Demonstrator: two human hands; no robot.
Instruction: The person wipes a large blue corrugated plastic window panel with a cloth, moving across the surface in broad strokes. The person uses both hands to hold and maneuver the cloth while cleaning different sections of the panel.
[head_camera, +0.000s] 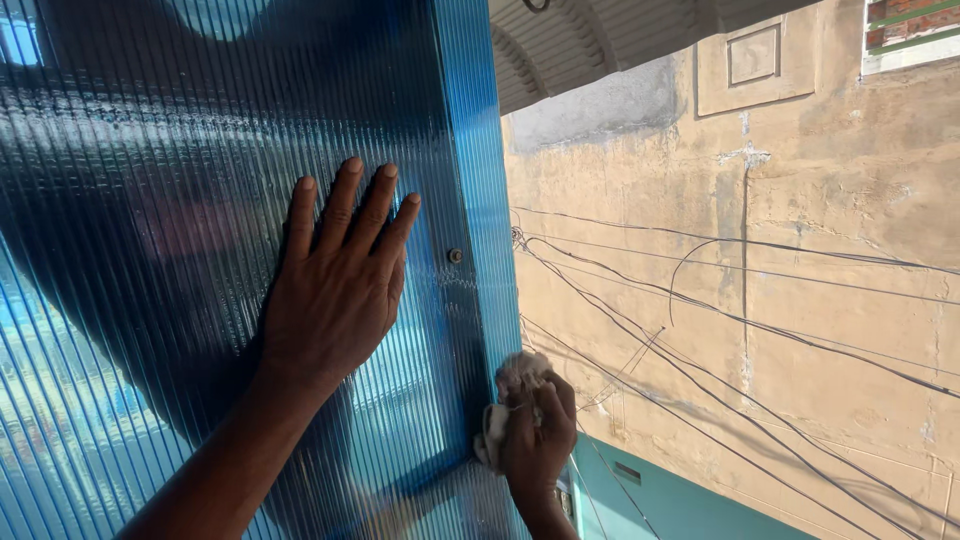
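A ribbed, translucent blue plastic sheet (150, 200) fills the left half of the view. My left hand (335, 285) lies flat against it, fingers together and pointing up. My right hand (537, 440) is at the sheet's right edge, low down, closed around a crumpled whitish cloth (515, 380) that presses on the edge strip (480, 200). A small screw head (455, 256) sits in the sheet just right of my left hand's fingers.
Beyond the sheet's edge is open air with a weathered beige wall (800, 250) across the gap. Several dark cables (720, 320) run diagonally in front of it. A corrugated roof (580, 40) is at the top, a teal wall (690, 500) below.
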